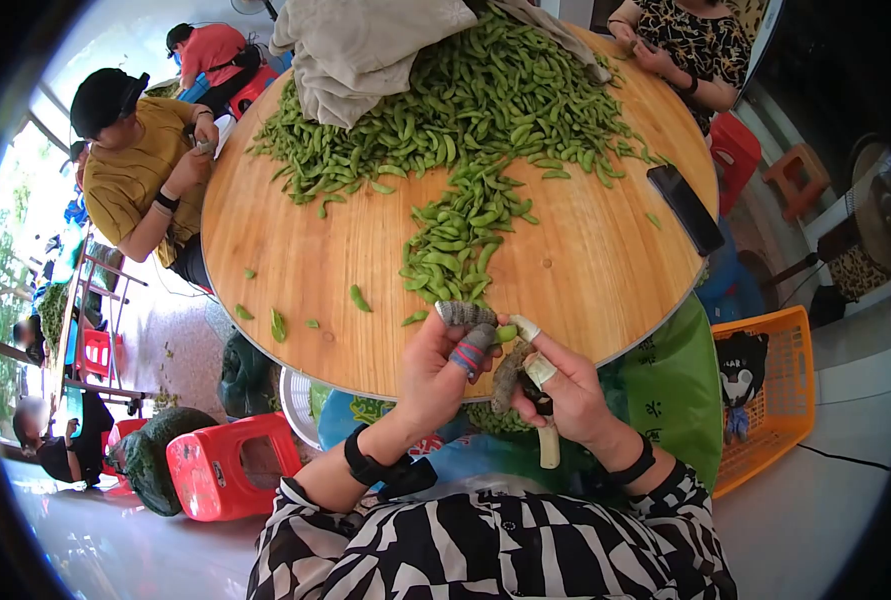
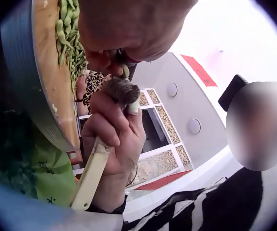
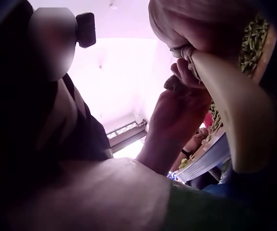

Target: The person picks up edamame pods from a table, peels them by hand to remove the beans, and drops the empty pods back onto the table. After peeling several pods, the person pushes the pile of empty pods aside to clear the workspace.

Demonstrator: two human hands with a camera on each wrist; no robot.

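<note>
Over the near edge of the round wooden table [image 1: 365,240], two hands meet. The left hand [image 1: 433,375] wears knitted grey wraps on its finger and thumb and pinches a green soybean pod [image 1: 506,333]. Close against the pod is the right hand [image 1: 570,395], its fingertips covered in pale and grey wraps. It grips a tool with a cream handle [image 1: 548,446] that sticks out below the palm; the handle [image 2: 91,177] shows a small hole at its end in the left wrist view. The tool's working end is hidden among the fingers.
A large heap of soybean pods [image 1: 505,100], partly under a beige cloth [image 1: 365,55], covers the far table; a strip of pods runs toward the hands. A black phone [image 1: 685,208] lies at right. Nearby are a red stool [image 1: 230,465], an orange basket [image 1: 765,400] and other seated people.
</note>
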